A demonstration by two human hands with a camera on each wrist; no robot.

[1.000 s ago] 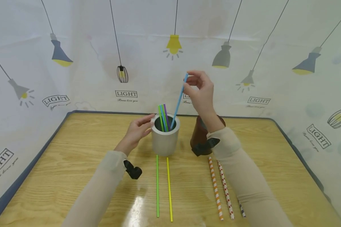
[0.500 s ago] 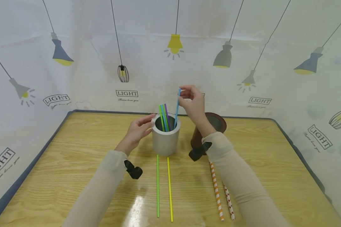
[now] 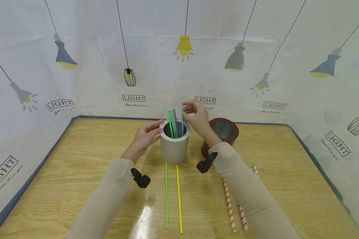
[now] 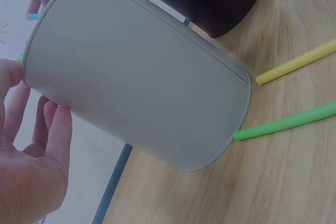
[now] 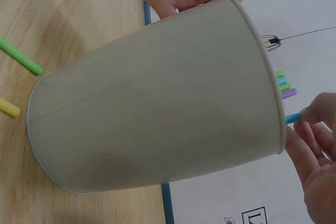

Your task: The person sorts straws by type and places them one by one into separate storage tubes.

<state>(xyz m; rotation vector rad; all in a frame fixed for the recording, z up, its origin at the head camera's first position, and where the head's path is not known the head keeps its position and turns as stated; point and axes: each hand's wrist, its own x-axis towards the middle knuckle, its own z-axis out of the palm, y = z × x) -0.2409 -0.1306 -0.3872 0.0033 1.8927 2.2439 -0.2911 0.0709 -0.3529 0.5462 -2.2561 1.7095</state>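
Observation:
A light grey cup (image 3: 174,149) stands upright, holding several thin straws (image 3: 172,124) in green, blue and purple that lean left. My right hand (image 3: 197,118) pinches the top of a blue straw (image 3: 182,125), whose lower part is inside the cup by the right of the opening. In the right wrist view the blue straw (image 5: 293,118) shows only as a short piece above the rim. My left hand (image 3: 142,137) touches the cup's left side near the rim, fingers fairly straight. A green straw (image 3: 166,196) and a yellow straw (image 3: 179,199) lie before the cup.
A brown cup (image 3: 234,132) stands right of the grey one, partly behind my right wrist. Patterned paper straws, one orange-striped (image 3: 229,207) and one red-dotted (image 3: 242,217), lie at the front right, partly under my right forearm. A printed sheet (image 3: 155,66) rises behind the wooden table (image 3: 77,159).
My right hand has come down and left, lowering the blue straw deeper into the grey cup and making it more upright. The left hand has stayed at the cup.

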